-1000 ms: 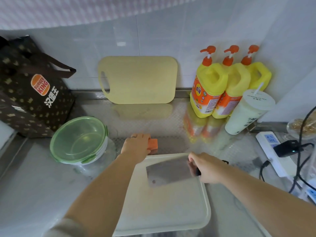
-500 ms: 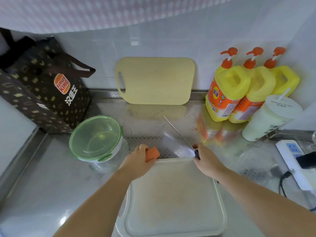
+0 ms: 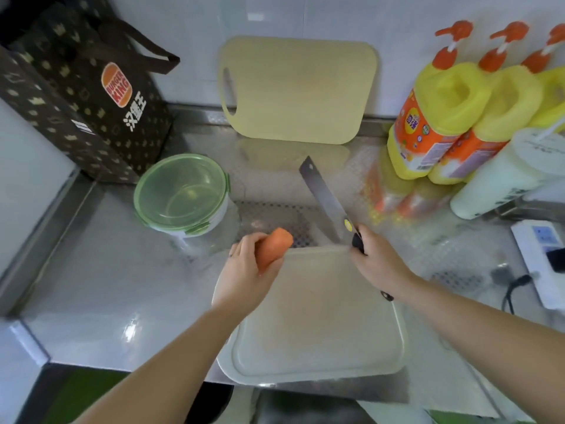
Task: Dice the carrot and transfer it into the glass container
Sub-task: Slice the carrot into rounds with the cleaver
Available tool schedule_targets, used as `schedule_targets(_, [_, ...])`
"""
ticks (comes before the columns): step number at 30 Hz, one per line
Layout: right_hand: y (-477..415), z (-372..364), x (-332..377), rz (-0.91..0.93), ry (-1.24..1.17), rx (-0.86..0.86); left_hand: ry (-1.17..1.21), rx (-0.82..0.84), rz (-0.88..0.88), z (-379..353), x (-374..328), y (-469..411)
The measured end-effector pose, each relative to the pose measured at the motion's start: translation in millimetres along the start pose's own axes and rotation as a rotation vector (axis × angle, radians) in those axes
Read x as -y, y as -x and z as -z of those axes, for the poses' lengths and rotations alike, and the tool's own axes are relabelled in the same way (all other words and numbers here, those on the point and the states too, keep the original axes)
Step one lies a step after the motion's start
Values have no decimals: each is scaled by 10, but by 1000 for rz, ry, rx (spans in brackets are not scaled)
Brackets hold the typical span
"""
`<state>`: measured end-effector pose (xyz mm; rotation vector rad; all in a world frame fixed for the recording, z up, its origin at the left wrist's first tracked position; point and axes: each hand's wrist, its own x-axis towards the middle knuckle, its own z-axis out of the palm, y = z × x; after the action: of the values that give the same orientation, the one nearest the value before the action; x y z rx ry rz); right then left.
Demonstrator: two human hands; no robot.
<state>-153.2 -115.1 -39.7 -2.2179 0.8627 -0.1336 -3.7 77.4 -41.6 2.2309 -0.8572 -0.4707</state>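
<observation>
My left hand grips an orange carrot, held above the far left corner of the white cutting board. My right hand grips the black handle of a cleaver. Its blade is raised and points away from me over the counter, beyond the board's far edge. The glass container with a green clip-on lid stands on the counter to the left of the board, closed and with nothing seen inside.
A beige cutting board leans on the back wall. A dark paper bag stands far left. Three yellow pump bottles and a white lidded cup stand at the right. A power strip with cables lies at the right edge.
The cleaver, lying flat on the board a second ago, has been lifted and turned edge-up. My left hand has raised the carrot off the counter toward the board.
</observation>
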Motion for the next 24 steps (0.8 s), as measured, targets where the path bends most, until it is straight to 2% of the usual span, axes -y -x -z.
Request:
schedule_targets(3, [126, 3, 91, 20, -11, 19, 89, 75, 18, -18, -39, 203])
schedule_targets(6, [294, 44, 184, 108, 94, 66, 169, 149, 12, -57, -52, 346])
schedule_targets(10, [475, 60, 262, 100, 156, 189, 166, 193, 41, -101, 35, 434])
schedule_targets(17, [465, -61, 231, 42, 250, 277, 103, 213, 38, -104, 96, 445])
schedule_targets(24, [375, -137, 326, 9, 398, 353, 32, 161, 23, -89, 90, 460])
